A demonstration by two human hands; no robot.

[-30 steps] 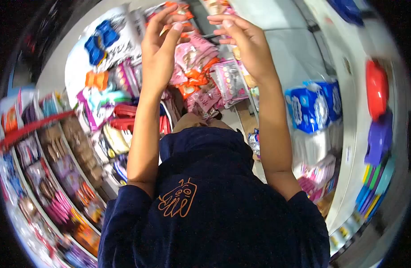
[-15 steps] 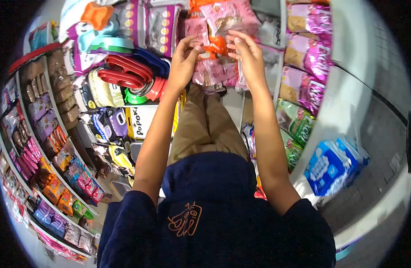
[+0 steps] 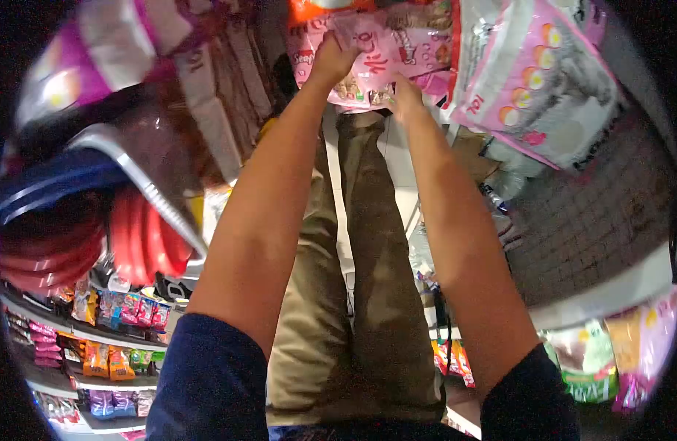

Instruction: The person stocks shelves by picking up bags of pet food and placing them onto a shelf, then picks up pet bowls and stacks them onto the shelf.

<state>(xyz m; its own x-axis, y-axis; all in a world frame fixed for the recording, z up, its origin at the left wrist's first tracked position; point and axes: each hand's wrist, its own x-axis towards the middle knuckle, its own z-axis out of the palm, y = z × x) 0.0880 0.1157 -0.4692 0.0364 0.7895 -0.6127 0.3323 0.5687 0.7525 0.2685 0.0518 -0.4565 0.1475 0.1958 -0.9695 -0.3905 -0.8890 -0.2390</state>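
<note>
A pink printed bag (image 3: 371, 55) with red lettering lies in the recess at the top of the head view, in front of my outstretched arms. My left hand (image 3: 332, 60) rests over its left part, thumb and fingers apart against the plastic. At the bag's lower right edge, my right hand (image 3: 407, 99) has its fingers closed on the plastic; they are slightly blurred. Part of an orange pack (image 3: 327, 9) shows above the pink bag. Close to my right hand, on its right, stands a pink and white bag (image 3: 537, 81) with egg pictures.
Red ribbed bowls (image 3: 147, 235) and a dark blue dish (image 3: 59, 180) are stacked at the left. Purple and white bags (image 3: 103, 48) stand at the upper left. Shelves of small packets (image 3: 107, 360) fill the lower left. A green bag (image 3: 588, 360) sits at lower right.
The view has moved in closer and lower over the shelf. My hands, earlier raised open above the pink bags, are now on one pink bag, with the right hand closed on its edge.
</note>
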